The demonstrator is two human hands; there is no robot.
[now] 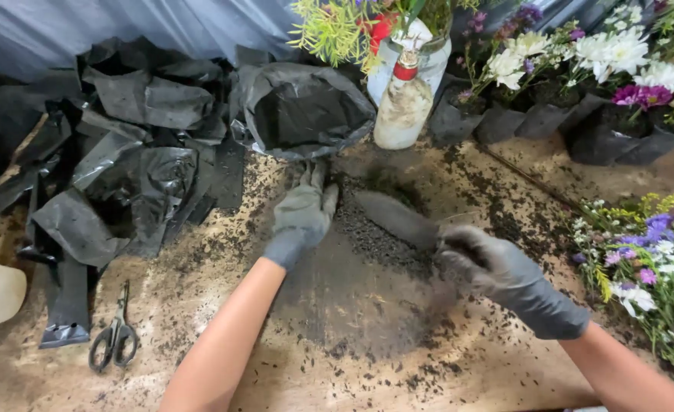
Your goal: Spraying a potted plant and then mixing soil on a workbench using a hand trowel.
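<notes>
— How far is the work now?

— I think it is early. The open black bag (303, 114) lies on its side at the back of the table (352, 366), mouth toward the person, and inside I cannot tell if there is soil. A pile of dark soil (375, 233) lies in front of the bag. The left hand (302, 214), gloved, holds the bag's lower rim with bent fingers. The right hand (497, 271) is closed on the handle of a trowel (394, 217) — its blade rests on the soil.

— Is there room to move?

— In front of the bag, yes. Left are flat black bags (123, 175) and scissors (115, 339); right, cut flowers (646, 259); just behind, a bottle (404, 103) and potted flowers (596, 84).
</notes>
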